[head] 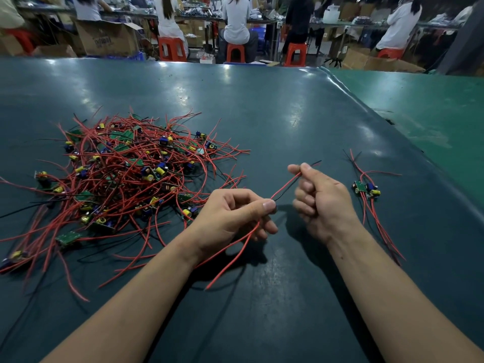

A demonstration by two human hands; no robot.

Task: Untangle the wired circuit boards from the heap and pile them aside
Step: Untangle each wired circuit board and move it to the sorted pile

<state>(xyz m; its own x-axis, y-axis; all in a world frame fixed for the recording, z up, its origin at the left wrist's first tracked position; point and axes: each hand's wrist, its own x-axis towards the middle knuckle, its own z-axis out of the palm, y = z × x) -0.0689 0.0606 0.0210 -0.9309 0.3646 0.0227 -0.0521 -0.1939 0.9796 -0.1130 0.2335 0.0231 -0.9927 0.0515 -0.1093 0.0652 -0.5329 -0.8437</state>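
Red wires (284,186) paired with a thin black one are stretched between both hands above the dark green table mat (262,113) in the head view. One stretch is pinched between thumb and forefinger of the left hand (235,216), whose other fingers are curled underneath; from that hand the loose red ends trail down toward the near edge. The far tips are nipped between thumb and forefinger of the right hand (322,200), with the remaining fingers folded into the palm. No circuit board can be made out in either hand. To the left, the heap of wired circuit boards (125,176) is spread over the mat, red leads knotted around green boards with yellow capacitors. To the right, well apart from the heap, a small pile of separated boards (366,189) is laid with its wires trailing. Behind the table, seated people on red stools (171,48) are seen.
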